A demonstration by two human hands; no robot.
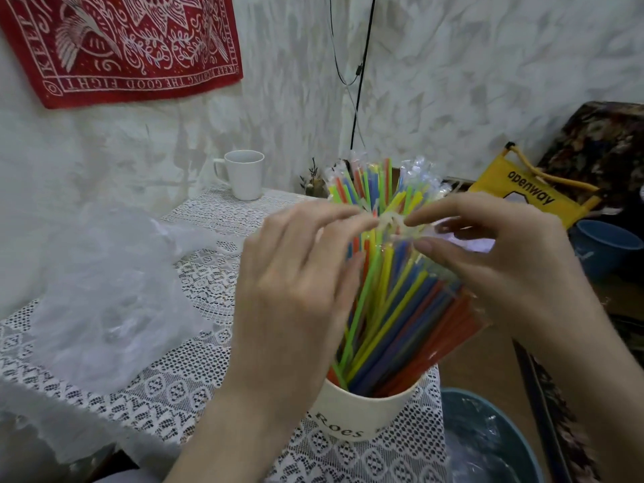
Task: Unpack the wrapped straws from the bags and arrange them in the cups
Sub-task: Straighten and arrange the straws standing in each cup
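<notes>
A cream cup (359, 418) with dark lettering stands at the table's near edge, packed with several wrapped straws (393, 308) in green, yellow, blue and orange. Their tops fan out toward the wall. My left hand (296, 291) and my right hand (501, 259) meet above the bundle. The fingertips of both pinch the clear wrapper ends of the straws near the middle of the fan. A white mug (244, 174) stands empty at the back of the table, apart from the hands. A crumpled clear plastic bag (115, 294) lies on the left of the table.
A white lace cloth (195, 378) covers the table. A teal bowl (495, 437) with clear plastic in it sits at lower right. A blue cup (606, 249) and a yellow "openway" bag (529, 196) lie to the right. Black cords (359, 81) hang down the wall.
</notes>
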